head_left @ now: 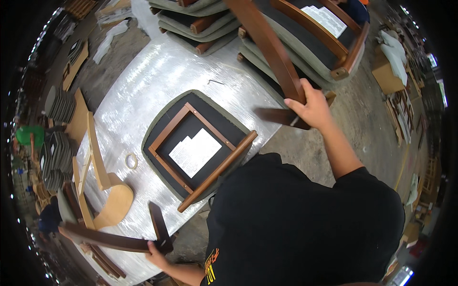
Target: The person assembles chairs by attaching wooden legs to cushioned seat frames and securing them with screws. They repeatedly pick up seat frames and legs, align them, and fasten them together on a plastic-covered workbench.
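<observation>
One dark wooden leg piece (pixel 109 240) is gripped by the left hand (pixel 156 257) in the head view, at the plastic-wrapped bench (pixel 133 90); the right hand (pixel 312 107) grips a similar leg piece (pixel 273 50) near stacked seats (pixel 306 53). Between the well-separated hands, an upturned seat (pixel 185 129) lies on the bench, a hex key (pixel 216 81) beyond it.

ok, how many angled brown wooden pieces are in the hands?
2: left wooden piece in the left hand; right wooden piece in the right hand, its far end cut off by the top edge. None seems hidden.
</observation>
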Motion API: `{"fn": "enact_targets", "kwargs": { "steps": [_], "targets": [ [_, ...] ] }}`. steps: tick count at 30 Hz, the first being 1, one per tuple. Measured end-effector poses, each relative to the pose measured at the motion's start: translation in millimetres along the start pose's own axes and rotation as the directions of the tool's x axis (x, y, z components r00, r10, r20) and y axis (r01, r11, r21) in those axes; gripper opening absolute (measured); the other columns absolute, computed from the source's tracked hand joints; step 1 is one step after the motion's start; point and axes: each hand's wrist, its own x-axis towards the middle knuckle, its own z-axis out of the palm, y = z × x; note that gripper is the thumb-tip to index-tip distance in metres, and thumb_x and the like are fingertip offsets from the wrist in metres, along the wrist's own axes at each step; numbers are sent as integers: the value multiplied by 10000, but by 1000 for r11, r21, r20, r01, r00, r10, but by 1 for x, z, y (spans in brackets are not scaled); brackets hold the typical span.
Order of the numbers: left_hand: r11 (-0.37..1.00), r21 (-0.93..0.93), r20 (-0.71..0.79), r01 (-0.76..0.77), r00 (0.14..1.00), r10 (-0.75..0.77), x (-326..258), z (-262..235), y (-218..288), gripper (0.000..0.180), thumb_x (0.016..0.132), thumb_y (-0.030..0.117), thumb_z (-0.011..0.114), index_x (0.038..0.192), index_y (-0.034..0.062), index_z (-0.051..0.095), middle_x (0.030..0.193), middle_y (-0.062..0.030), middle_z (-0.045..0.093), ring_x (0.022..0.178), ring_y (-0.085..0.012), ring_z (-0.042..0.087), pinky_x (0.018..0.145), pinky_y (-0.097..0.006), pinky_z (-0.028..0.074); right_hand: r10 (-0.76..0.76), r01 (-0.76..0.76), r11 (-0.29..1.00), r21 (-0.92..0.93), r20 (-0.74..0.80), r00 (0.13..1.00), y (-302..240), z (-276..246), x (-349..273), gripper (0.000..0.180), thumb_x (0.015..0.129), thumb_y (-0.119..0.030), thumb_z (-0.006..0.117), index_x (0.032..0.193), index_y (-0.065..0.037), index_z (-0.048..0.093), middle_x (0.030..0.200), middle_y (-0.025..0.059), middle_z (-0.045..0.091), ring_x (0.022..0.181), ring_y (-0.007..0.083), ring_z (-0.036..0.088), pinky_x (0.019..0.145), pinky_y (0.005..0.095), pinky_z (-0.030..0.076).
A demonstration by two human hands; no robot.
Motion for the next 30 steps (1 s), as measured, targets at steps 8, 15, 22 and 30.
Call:
{"fn": "enact_targets", "kwargs": {
  "steps": [8, 15, 22, 30],
  "targets": [
    [967, 253, 208, -23, 978, -31, -3, 18, 29, 365, 917, 270, 745, 966, -74, 633, 836, -134, 651, 812, -230, 598, 752, -396, 499, 160, 36, 867, -497, 347, 924, 45, 103, 40, 597, 874, -371, 750, 1272, 31, 559, 1124, 308, 709, 1067, 464, 694, 940, 528, 552],
    [795, 605, 240, 50, 940, -242, 29, 162, -76, 646, 871, 366, 740, 1437, 91, 589, 1155, -275, 699, 1079, -469, 673, 948, -538, 524, 273, -35, 856, -516, 392, 879, 137, 193, 41, 719, 884, -377, 750, 1412, 25, 473, 1233, 307, 684, 1161, 444, 673, 1009, 500, 535],
    [898, 439, 248, 10, 960, -131, 15, 180, -114, 963, 872, 251, 753, 1674, 199, 223, 1282, -279, 637, 1191, -457, 626, 1016, -507, 501, -161, 206, 953, -223, 204, 966, 23, 240, 36, 554, 896, -440, 761, 1163, 25, 620, 1062, 208, 719, 956, 400, 700, 852, 474, 559],
    [950, 221, -36, -222, 971, 235, 26, 178, -109, 560, 969, 245, 686, 1419, -36, 506, 1135, -236, 640, 1002, -393, 634, 929, -468, 501, 185, 24, 950, -312, 622, 761, -123, 286, 17, 619, 847, -487, 764, 1025, 105, 746, 900, 242, 752, 789, 320, 771, 609, 416, 626]
  ]
}}
